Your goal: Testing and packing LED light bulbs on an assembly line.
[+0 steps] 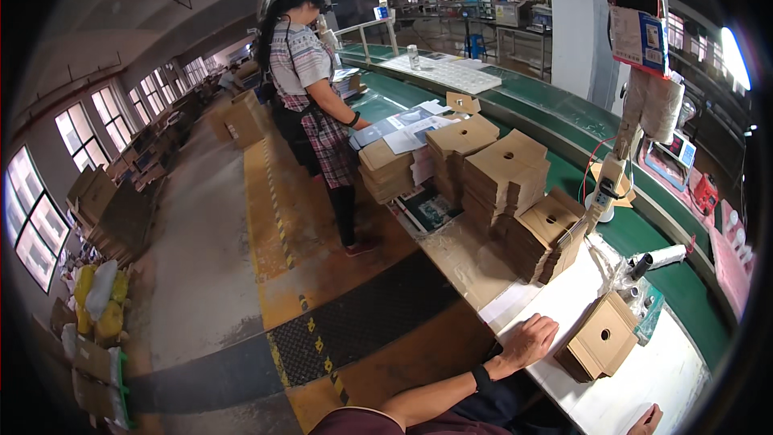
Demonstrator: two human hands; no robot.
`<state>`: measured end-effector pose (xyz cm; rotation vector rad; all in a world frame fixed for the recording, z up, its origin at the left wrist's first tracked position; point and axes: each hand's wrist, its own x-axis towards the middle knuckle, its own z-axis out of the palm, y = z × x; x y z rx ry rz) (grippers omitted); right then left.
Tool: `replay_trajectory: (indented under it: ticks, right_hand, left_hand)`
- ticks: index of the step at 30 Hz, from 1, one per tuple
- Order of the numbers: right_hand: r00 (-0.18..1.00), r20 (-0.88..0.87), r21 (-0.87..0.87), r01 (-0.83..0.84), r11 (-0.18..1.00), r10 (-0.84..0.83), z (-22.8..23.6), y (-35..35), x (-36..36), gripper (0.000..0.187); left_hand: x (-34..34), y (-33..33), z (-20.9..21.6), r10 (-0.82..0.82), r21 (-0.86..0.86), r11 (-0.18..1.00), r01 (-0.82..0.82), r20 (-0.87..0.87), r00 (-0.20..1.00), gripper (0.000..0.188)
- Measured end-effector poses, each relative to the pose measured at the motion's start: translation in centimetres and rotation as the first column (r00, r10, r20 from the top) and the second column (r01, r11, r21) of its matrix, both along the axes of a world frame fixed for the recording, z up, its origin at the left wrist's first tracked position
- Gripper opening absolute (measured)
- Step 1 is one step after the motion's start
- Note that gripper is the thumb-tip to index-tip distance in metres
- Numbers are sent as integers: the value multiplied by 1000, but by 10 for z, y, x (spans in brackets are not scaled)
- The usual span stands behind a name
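My left hand (527, 343) rests at the near edge of the white table top (580, 306), its fingers curled in and nothing seen in them. A dark band circles that wrist. Just right of it stands a short stack of flat brown cardboard pieces (600, 337), the top one with a round hole. My right hand (646, 420) shows only in part at the lower edge, near the table's front; most of its fingers are cut off, and no thing shows in it. Taller stacks of the same cardboard (509, 159) stand farther along the table.
A green conveyor belt (644, 246) runs behind the table. Plastic-wrapped tubes (644, 267) lie beyond the short stack. A wrapped post (628, 129) rises beside the belt. Another person (306, 80) stands at the far end, by printed sheets (407, 125). Cartons (233, 121) stand on the floor.
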<state>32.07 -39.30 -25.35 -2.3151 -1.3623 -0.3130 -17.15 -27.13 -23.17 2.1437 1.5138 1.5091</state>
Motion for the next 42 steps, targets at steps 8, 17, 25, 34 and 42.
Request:
replay_trajectory:
  ticks: [8,17,25,34,42]
  right_hand:
    - [998,38,-3,-44,999,44,-10,3,11,36]
    - [997,16,30,-71,997,70,-9,1,7,35]
    - [997,-51,-4,-58,998,57,8,-2,-8,35]
    - [998,-44,-10,-35,999,35,18,-1,-15,33]
    - [999,7,-16,-45,999,45,10,0,-7,33]
  left_hand:
    - [0,0,1,0,-32,999,-1,-30,1000,5]
    - [1,-1,2,18,0,1000,-18,-56,998,5]
    - [1,-1,6,-8,-58,998,6,-39,999,6]
    - [1,-1,8,4,-65,998,-9,-68,998,6]
    - [1,-2,8,27,8,1000,-27,-62,998,5]
